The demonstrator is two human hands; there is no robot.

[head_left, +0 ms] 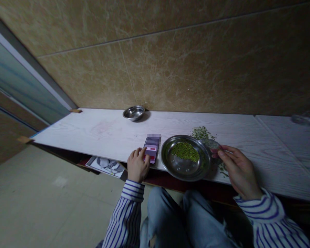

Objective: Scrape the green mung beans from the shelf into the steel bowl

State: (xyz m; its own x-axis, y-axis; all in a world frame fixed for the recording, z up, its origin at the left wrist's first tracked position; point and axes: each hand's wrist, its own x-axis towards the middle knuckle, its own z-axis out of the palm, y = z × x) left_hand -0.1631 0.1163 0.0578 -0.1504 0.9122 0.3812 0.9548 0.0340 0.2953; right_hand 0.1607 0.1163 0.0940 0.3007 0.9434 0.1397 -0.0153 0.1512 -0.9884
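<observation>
My left hand (138, 165) lies at the table's front edge with its fingers apart, a fingertip touching the lit screen of a phone (151, 151). The phone lies flat, showing pink and red panels; part of it is blurred out. To its right stands a wide steel bowl (167, 167), partly filled with small green beans (184, 151) that look like mung beans. Between its fingers and thumb my right hand (239, 168) holds a small clear dish (209, 142), tilted by the bowl's right rim. Whether anything is in the dish I cannot tell.
Loose green bits (202, 132) are scattered on the white table (100, 132) behind and right of the bowl. A smaller steel bowl (133, 113) stands near the wall. Clear glassware (306, 119) is at far right. An open drawer (105, 167) juts out below the left front edge.
</observation>
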